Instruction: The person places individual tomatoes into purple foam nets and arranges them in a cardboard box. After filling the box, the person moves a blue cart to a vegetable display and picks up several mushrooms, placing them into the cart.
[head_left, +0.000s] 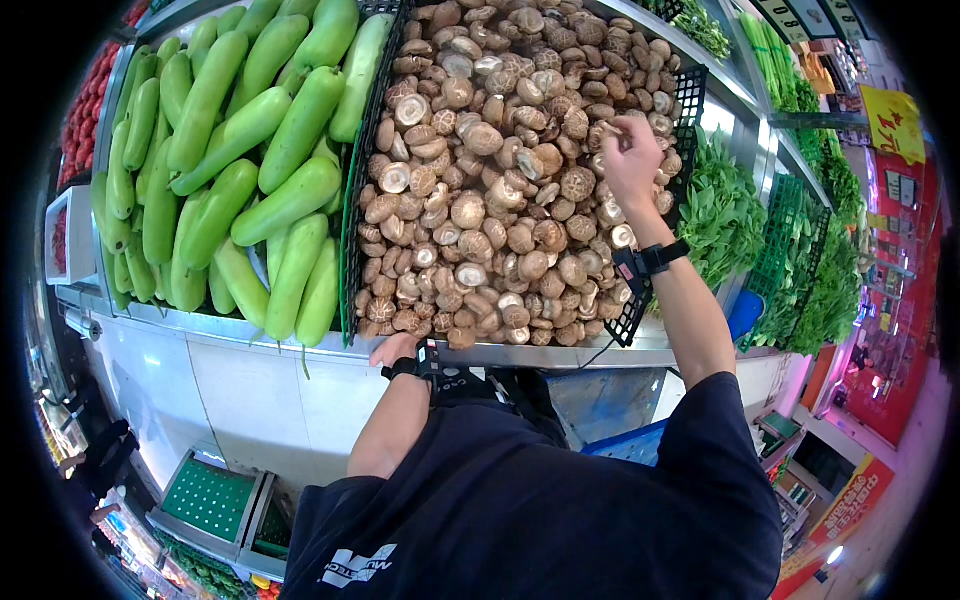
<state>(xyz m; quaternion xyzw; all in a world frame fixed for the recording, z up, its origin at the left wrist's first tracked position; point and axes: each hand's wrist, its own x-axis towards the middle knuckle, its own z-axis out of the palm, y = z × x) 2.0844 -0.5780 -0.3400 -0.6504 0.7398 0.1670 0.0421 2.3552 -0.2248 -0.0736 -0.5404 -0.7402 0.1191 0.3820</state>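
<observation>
Brown shiitake mushrooms (480, 210) lie heaped in the middle of the display, walled on either side by black plastic mesh dividers (694, 94). Over the heap's right side, my right hand (634, 157) has its fingers closed on a small brown mushroom piece (615, 129), probably a stem or a cap's edge. At the near edge, my left hand (395, 348) rests by the metal rim of the stand, below the mushrooms; its fingers are partly hidden, and nothing shows in it. Each wrist wears a black strap with a small device.
Long green gourds (292, 150) are piled left of the mushrooms. Leafy greens (720, 202) and green mesh dividers (776, 225) stand to the right. Near the front are a steel rim (480, 356) and a blue crate (630, 442). People (105, 457) stand far off at lower left.
</observation>
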